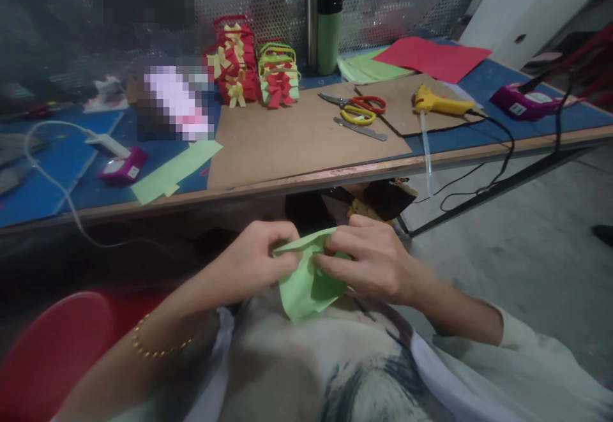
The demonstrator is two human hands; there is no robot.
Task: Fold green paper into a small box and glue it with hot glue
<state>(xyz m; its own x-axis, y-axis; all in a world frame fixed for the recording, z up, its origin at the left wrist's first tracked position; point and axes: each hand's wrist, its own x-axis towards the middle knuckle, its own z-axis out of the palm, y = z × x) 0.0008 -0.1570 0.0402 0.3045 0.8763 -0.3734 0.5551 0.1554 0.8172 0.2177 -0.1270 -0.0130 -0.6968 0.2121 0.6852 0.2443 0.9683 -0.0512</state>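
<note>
A light green piece of paper (306, 288), partly folded, is held between my two hands above my lap, in front of the table edge. My left hand (268, 253) pinches its upper left corner. On the other side, my right hand (368, 256) grips the upper right part, with the fingers bent over the paper. Some fingertips of both hands are hidden behind or inside the fold. The lower part of the paper hangs free.
On the table lie brown cardboard (268, 147), scissors (354, 103), a blade (361, 129), a yellow glue gun (440, 101) and a green paper strip (177, 170). Small red bags (234, 58), green bags (278, 74) and a green bottle (329, 36) stand behind. A red tub (62, 345) is lower left.
</note>
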